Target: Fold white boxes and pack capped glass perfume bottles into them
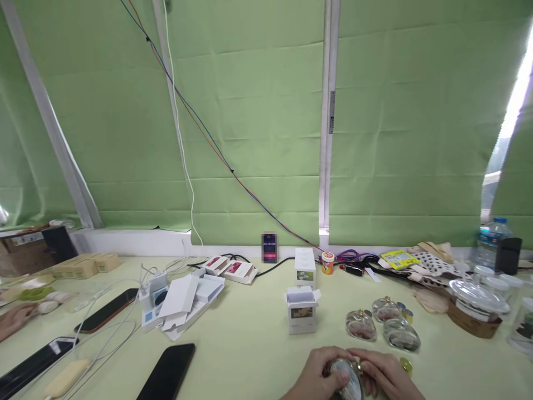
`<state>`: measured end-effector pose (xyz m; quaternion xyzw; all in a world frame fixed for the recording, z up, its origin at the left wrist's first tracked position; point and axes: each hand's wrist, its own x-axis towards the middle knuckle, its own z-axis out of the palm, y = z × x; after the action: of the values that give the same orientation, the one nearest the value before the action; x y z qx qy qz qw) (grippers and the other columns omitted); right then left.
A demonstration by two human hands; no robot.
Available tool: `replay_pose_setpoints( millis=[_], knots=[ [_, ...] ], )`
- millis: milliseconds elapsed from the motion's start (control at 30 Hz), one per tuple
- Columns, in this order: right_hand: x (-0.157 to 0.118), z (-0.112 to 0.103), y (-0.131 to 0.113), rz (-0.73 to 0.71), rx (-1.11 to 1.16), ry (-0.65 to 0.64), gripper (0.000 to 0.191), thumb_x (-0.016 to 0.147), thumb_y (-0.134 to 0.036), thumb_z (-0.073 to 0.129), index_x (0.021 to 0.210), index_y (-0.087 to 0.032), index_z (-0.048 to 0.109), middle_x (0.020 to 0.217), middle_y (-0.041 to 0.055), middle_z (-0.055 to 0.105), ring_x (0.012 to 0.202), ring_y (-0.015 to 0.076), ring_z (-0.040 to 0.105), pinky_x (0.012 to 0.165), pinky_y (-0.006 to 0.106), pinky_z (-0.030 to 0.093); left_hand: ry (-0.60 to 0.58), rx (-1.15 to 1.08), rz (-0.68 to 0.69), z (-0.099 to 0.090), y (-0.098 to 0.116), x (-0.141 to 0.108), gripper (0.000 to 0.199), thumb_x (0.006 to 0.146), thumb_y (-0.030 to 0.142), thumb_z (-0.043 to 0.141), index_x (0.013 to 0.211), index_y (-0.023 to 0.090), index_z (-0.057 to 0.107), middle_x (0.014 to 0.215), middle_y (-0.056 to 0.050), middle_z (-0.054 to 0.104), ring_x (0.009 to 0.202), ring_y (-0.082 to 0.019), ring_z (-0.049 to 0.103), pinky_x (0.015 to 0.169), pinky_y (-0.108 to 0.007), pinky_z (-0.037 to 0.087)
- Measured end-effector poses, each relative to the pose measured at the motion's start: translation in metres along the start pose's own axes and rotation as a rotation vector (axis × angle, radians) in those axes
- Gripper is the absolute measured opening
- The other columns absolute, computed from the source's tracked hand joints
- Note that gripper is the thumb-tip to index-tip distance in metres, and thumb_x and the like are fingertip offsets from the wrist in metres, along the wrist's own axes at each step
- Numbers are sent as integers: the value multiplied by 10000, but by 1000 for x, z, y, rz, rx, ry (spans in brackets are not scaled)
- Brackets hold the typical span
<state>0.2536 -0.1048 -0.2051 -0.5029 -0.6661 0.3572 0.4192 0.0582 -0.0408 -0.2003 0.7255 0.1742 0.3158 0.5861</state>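
Observation:
Near the bottom edge, my left hand [322, 373] is wrapped around a rounded glass bottle [348, 379] with a picture inside. My right hand [381, 373] pinches the small gold neck at the bottle's upper right. Just behind my hands stand more glass bottles [361, 325], [401, 334], [386, 309] with gold tops. A gold cap [406, 366] lies beside my right hand, and other small caps [407, 315] sit by the bottles. Farther left, an open white box [301, 319] with a small picture on its front stands upright.
A closed white box [305, 269] and an orange jar [327, 263] stand at the back. Leftward are opened white cartons [191, 300], a black phone [167, 372] and cables. At the right are a lidded bowl [477, 305] and plastic cups. Another person's hand [19, 319] rests far left.

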Motion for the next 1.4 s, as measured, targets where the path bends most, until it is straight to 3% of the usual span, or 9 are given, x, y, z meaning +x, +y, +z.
replay_pose_setpoints(
  millis=[100, 200, 333, 567, 833, 967, 1067, 1233, 1400],
  knots=[
    [0, -1, -3, -24, 0, 73, 501, 878, -562, 403, 1189, -219, 595, 683, 29, 673, 604, 198, 634, 602, 285, 517, 13, -27, -24, 0, -3, 1, 598, 693, 607, 641, 1046, 126, 681, 787, -72, 656, 693, -181, 562, 650, -268, 433],
    [-2, -1, -8, -64, -42, 150, 405, 851, -551, 467, 1053, -235, 619, 812, 41, 686, 708, 202, 645, 668, 272, 509, 52, 38, -45, -2, -3, 0, 578, 692, 599, 646, 1044, 143, 690, 787, -58, 636, 699, -169, 533, 654, -256, 413],
    [-3, 1, -10, -14, -56, 72, 351, 874, -532, 441, 782, -219, 572, 616, 6, 644, 571, 165, 615, 554, 229, 473, 31, 65, -68, -3, -2, -2, 562, 704, 594, 633, 1047, 152, 688, 796, -49, 633, 696, -167, 533, 652, -250, 414],
    [0, 9, -3, 131, 119, 71, 469, 769, -665, 492, 670, -206, 491, 401, -67, 498, 320, 88, 480, 341, 165, 335, 6, 213, -45, -3, 8, -5, 560, 742, 611, 563, 1055, 166, 696, 895, -70, 665, 804, -211, 561, 725, -271, 424],
    [0, 11, 11, 151, 109, 59, 564, 758, -734, 430, 628, -188, 490, 369, -52, 497, 272, 55, 406, 295, 136, 255, -16, 252, -29, -4, 9, -5, 550, 751, 620, 550, 1052, 186, 702, 904, -67, 667, 805, -209, 558, 719, -269, 410],
    [-1, 5, 8, 75, 97, 51, 674, 780, -769, 316, 800, -162, 608, 440, -13, 571, 318, 101, 508, 337, 173, 366, -13, 119, -62, -4, 8, -5, 564, 726, 613, 598, 1057, 165, 689, 840, -49, 639, 747, -177, 530, 684, -251, 406],
    [-2, -4, -4, -20, 93, 124, 670, 808, -740, 305, 1044, -194, 614, 697, 53, 687, 483, 165, 626, 458, 252, 498, -1, 18, -79, -5, 5, -4, 569, 706, 599, 635, 1044, 145, 684, 783, -38, 608, 705, -156, 505, 656, -241, 394],
    [-4, -14, -31, -185, -140, 117, 268, 894, -452, 472, 904, -254, 652, 866, 50, 682, 790, 212, 643, 717, 280, 502, 47, -45, -41, -6, -4, -1, 542, 686, 566, 677, 1027, 144, 684, 812, -44, 605, 727, -160, 503, 674, -252, 388],
    [-4, -11, -32, -234, -205, 107, 248, 929, -361, 439, 826, -242, 631, 803, 41, 658, 765, 196, 627, 713, 263, 474, 33, -16, -64, -6, -7, -3, 556, 700, 575, 661, 1050, 144, 675, 789, -37, 586, 699, -149, 494, 640, -242, 376]
  ],
)
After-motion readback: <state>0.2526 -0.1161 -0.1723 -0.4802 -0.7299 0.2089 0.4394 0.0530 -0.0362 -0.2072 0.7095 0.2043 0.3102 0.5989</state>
